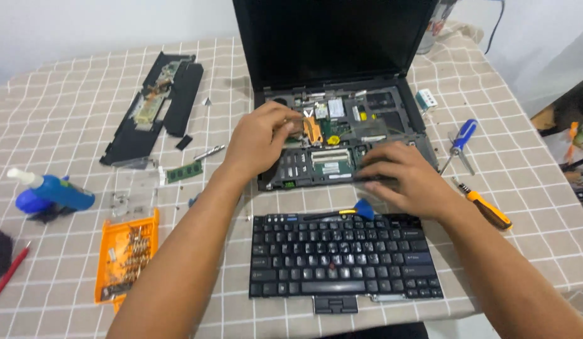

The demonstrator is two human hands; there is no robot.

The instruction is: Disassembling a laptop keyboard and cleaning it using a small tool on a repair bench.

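Observation:
A black laptop stands open on the checked tablecloth, its keyboard removed and its circuit boards bare. My left hand reaches into the left part of the bare chassis, fingers curled near the copper heat pipe; whether it holds anything I cannot tell. My right hand lies flat on the chassis's front right edge, fingers spread. The detached black keyboard lies in front of the laptop, a small blue and yellow pry tool resting on its top edge.
Left: a removed black panel, a green memory stick, a blue bottle, an orange bit case, a red pen. Right: a blue-handled tool, an orange-handled screwdriver, a small white part.

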